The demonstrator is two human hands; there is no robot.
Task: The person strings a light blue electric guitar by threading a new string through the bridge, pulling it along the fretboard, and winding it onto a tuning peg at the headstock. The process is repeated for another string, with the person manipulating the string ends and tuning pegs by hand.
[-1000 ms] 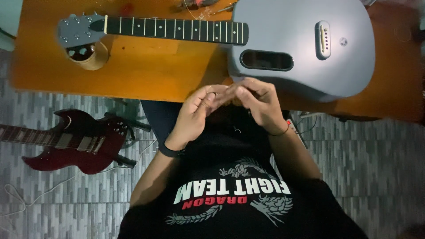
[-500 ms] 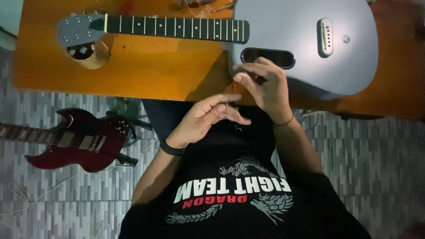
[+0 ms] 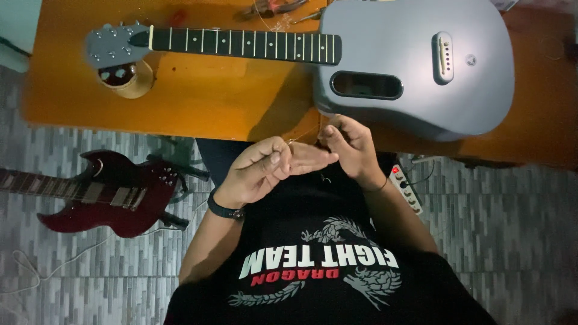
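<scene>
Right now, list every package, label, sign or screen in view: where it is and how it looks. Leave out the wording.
Shirt print: on the chest of the black shirt, bottom centre of the view; a row of white block lettering and a shorter red row, with grey dragon figures around them.
Packages, signs, screens: none in view.

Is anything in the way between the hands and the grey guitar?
Nothing visible. The right hand is already at the edge of the grey guitar, and the left hand touches it from beside.
</scene>
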